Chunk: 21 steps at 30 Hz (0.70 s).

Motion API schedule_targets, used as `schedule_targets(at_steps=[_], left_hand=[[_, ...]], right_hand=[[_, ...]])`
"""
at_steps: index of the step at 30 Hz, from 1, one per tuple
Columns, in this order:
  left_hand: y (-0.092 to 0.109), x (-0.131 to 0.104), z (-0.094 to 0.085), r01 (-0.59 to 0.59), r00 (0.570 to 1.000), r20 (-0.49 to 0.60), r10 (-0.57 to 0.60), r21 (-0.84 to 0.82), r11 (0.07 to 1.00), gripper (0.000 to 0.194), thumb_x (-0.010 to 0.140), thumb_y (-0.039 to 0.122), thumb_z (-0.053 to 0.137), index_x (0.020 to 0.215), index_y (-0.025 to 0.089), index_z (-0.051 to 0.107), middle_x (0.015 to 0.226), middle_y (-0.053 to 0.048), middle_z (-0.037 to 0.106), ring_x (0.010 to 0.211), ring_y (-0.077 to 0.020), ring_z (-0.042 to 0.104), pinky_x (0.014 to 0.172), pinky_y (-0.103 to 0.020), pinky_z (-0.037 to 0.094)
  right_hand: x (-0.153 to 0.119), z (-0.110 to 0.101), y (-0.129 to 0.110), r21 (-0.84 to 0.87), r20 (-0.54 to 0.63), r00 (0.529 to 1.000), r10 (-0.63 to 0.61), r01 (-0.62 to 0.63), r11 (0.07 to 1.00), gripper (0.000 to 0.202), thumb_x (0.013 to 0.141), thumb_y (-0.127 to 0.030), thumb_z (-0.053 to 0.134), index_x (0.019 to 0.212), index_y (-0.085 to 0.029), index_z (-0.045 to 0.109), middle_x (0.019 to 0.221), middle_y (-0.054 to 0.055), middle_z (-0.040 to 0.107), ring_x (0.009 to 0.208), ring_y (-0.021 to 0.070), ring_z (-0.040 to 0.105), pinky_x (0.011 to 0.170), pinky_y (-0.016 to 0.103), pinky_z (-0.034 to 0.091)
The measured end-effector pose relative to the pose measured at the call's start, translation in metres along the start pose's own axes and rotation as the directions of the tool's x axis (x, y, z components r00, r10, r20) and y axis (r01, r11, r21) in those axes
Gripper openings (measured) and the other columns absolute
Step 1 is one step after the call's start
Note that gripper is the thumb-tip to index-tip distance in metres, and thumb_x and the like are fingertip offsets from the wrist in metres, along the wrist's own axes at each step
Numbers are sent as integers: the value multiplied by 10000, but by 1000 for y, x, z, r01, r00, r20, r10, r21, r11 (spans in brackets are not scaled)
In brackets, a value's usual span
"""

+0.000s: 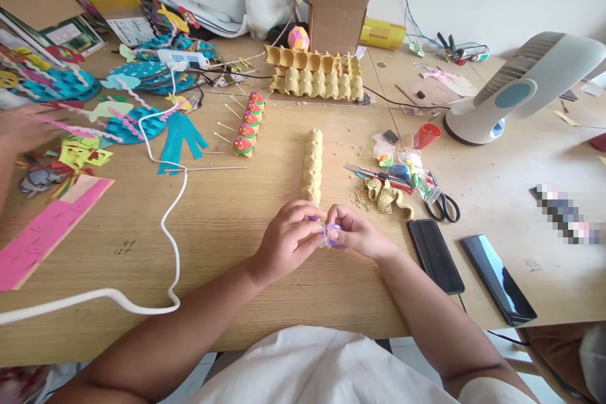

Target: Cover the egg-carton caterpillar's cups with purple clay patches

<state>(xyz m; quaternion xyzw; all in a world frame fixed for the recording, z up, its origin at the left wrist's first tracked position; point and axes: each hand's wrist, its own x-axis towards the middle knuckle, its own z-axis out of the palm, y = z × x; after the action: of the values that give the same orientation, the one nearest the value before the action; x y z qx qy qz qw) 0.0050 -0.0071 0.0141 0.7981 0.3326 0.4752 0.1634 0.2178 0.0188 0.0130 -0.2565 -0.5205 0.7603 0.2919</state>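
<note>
Both my hands meet over the wooden table, close to the near end of an egg-carton strip (312, 164). My left hand (294, 233) pinches the clear edge of a small plastic packet (332, 233) with something purple inside. My right hand (353, 232) grips the same packet from the other side, thumb pressed on it. Fingers cover much of the packet, so its contents are partly hidden. Further left stands a painted egg-carton strip (249, 123) in pink, green and orange, with toothpick-like sticks beside it.
To the right lie torn carton scraps (386, 196), a utility knife (379, 178), scissors (444, 205) and two phones (435, 255). A white lamp-like device (516, 88) stands behind. A white cable (173, 233) crosses the left side. Another person's arm (19, 139) reaches in at far left.
</note>
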Motion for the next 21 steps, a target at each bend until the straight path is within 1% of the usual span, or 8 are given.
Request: schedule_targets(at_steps=[2,4,7,10,12,15,18,21], left_hand=[[4,-1,2,8,1000,16,-8,7,1000,32,925,215,720,929,247,721,1012,-62,739,1085,-234,670,963,-414,564],[7,-2,3,14,999,32,-15,23,1000,41,924,213,714,908,250,718,958,-54,724,1063,-231,664,959,-409,561],[8,-2,3,-3,1000,25,1,59,998,56,917,197,713,906,251,712,946,-51,709,1051,-227,656,949,-403,556],[5,-1,1,-32,999,15,30,111,993,64,904,194,728,916,249,700,968,-51,702,1050,-230,653,938,-404,552],[3,0,0,-47,999,3,47,156,987,77,895,194,739,931,243,693,987,-56,699,1059,-234,650,945,-406,550],[-2,0,-1,-58,998,-19,65,248,967,87,889,186,740,934,233,683,1000,-61,694,1065,-236,644,960,-408,546],[-5,1,-3,-45,997,-41,60,301,952,88,877,189,749,917,234,686,992,-61,684,1077,-243,638,960,-411,550],[-9,1,-5,22,995,-95,3,260,965,63,868,205,758,890,234,706,1002,-64,679,1086,-248,638,954,-415,551]], right_hand=[[-2,-4,-4,-22,38,998,50,-49,999,392,875,-471,808,899,-198,528,764,-17,668,592,81,554,501,185,426],[-3,-6,-7,-35,59,993,97,-96,995,402,844,-452,841,899,-197,535,782,-13,670,641,101,614,524,198,491],[-2,-6,-9,-13,59,991,118,-118,993,416,816,-438,867,904,-197,539,785,-17,666,643,100,623,541,208,523],[1,-4,-8,-13,28,996,83,-83,996,413,813,-457,864,898,-194,558,792,-12,662,639,94,593,541,207,511],[3,-2,-6,-36,-29,998,46,-47,998,413,810,-477,860,885,-196,567,784,-15,651,618,88,553,535,206,483],[5,2,-2,-100,-173,985,-21,4,995,431,793,-505,865,858,-206,561,725,-36,601,581,85,486,516,211,413],[7,8,2,-260,-330,931,-154,67,963,439,759,-497,892,837,-207,573,710,-39,571,613,100,474,561,238,397],[7,13,5,-439,-427,857,-287,81,895,418,768,-495,884,836,-211,586,739,-22,587,661,121,489,615,267,407]])
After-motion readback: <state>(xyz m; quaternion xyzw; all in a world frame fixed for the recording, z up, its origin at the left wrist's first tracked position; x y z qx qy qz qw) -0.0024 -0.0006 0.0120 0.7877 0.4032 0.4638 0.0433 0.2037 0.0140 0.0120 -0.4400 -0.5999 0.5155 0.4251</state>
